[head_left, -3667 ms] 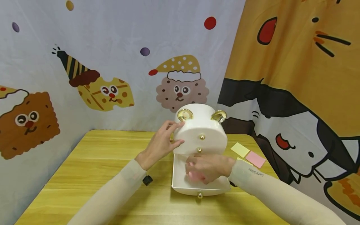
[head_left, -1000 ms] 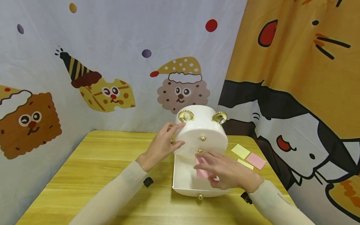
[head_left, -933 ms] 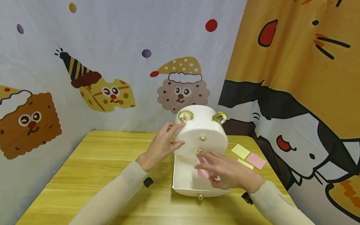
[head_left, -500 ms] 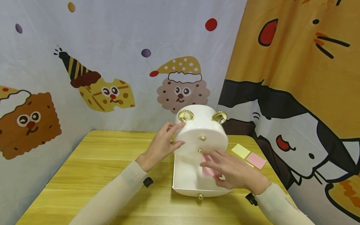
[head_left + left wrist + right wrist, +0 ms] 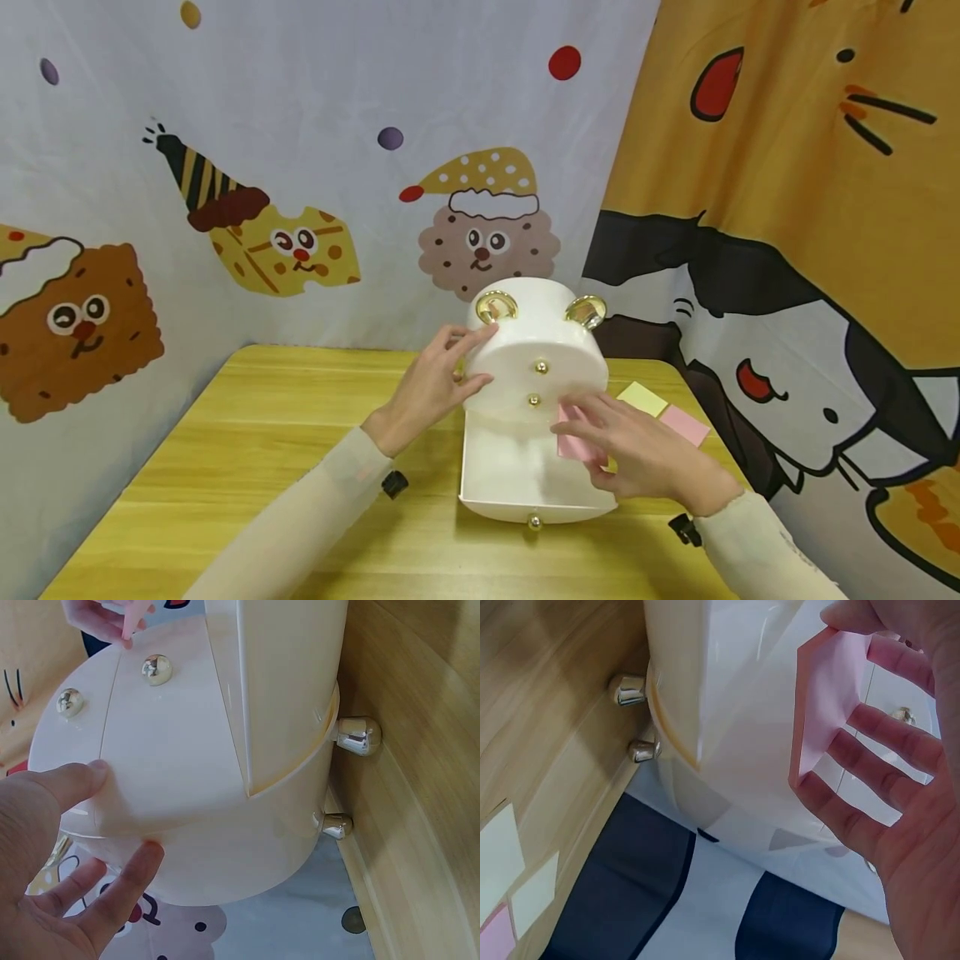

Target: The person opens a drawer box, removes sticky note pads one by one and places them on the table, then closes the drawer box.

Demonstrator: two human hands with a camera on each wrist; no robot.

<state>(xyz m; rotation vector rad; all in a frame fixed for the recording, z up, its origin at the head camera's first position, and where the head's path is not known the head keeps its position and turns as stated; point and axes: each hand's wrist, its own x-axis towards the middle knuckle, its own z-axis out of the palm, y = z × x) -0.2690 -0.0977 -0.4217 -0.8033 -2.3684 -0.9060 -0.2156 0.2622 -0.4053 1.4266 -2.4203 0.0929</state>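
Note:
A white rounded storage box (image 5: 502, 375) with gold ears and gold knobs stands on the table, its bottom drawer (image 5: 498, 475) pulled out toward me. My left hand (image 5: 431, 379) rests on the box's left side, thumb on the front face and extended fingertips on the curved side, as the left wrist view also shows. Over the right side of the drawer, my right hand (image 5: 645, 454) holds a pink sticky note pad (image 5: 576, 437). In the right wrist view the pad (image 5: 829, 705) is pinched at its edges between thumb and fingers.
Beside the box on the right lie a yellow sticky note pad (image 5: 643, 398) and another pink pad (image 5: 684, 425); a second yellow pad (image 5: 536, 896) shows in the right wrist view. Printed cloths (image 5: 315, 100) hang behind the wooden table (image 5: 300, 400).
From down inside the drawer, my right hand has lifted the pink sticky note pad and moved it rightward toward the drawer's right side. My left hand has stayed on the box.

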